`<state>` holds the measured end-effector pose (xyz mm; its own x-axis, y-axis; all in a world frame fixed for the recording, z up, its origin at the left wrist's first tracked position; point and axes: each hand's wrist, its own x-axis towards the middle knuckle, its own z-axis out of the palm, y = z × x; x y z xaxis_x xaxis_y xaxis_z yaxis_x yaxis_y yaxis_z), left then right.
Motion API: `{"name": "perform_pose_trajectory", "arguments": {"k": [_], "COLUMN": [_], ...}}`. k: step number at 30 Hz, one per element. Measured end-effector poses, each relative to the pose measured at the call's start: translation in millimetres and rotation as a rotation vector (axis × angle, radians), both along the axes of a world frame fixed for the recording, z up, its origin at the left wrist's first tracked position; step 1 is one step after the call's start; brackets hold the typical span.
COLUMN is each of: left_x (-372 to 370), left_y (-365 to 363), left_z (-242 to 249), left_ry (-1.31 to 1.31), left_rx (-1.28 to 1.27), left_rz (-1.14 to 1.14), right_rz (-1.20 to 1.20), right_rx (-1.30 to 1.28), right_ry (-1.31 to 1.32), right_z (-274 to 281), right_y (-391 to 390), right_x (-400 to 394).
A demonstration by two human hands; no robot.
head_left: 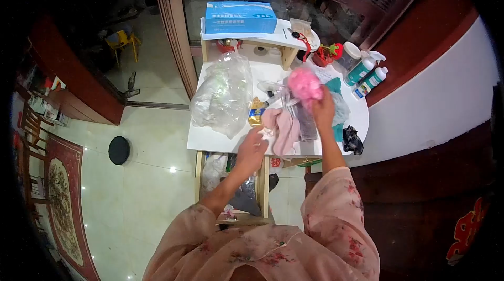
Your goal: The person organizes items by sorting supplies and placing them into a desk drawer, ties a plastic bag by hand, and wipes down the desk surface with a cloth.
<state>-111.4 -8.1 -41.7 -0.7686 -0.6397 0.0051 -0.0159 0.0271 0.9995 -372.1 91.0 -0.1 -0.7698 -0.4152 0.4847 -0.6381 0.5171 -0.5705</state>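
Observation:
A bright pink, shiny bundle, whose kind I cannot make out, is in my right hand above the white desk. The fingers close round its right side. My left hand is at the desk's front edge, its fingers loosely apart beside a pale pink cloth item. Just beyond those fingers lies a gold packet. A grey, see-through pouch sits to the right of the pink cloth. Below my left forearm, an open drawer holds plastic bags and a dark grey item.
A large clear plastic bag covers the desk's left part. On the shelf stands a blue box. Bottles, a red flower pot and a black plastic bag are at the right. A round black stool stands on the floor.

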Motion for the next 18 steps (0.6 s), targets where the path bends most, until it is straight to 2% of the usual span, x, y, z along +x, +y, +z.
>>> {"name": "perform_pose_trajectory", "arguments": {"k": [2,4,8,10,11,13,14,16,18], "left_x": [19.7,37.3,43.2,46.2,48.4,60.6,71.6,95.8,127.8], "left_y": [-6.0,-2.5,-1.1,-13.9,-25.5,-49.5,-56.6,-64.2,-62.6], "left_z": [-31.1,-23.8,-3.4,22.5,34.8,61.1,72.7,74.9,48.9], "left_ry": [-0.103,-0.032,0.136,0.201,0.222,0.281,0.388,0.321,0.008], "left_rx": [0.05,0.22,0.344,0.284,0.26,0.355,0.425,0.288,0.189], "left_rz": [-0.015,0.001,-0.061,-0.101,-0.112,-0.085,-0.152,-0.288,-0.311], "right_rz": [0.006,-0.029,0.171,0.268,0.37,0.39,0.411,0.334,0.405], "right_rx": [-0.263,-0.441,-0.92,-1.088,-1.052,-0.728,-0.571,-0.394,-0.248], "right_ry": [-0.106,-0.116,-0.657,-0.977,-1.035,-1.198,-1.261,-1.391,-1.396], "right_z": [-6.5,-7.7,36.6,59.2,50.4,33.3,28.4,27.8,-32.4], "right_y": [14.8,29.3,39.0,39.7,46.8,61.5,67.7,59.3,69.8], "right_x": [-21.9,-32.1,13.1,56.8,64.5,91.9,105.3,160.7,189.6]}}
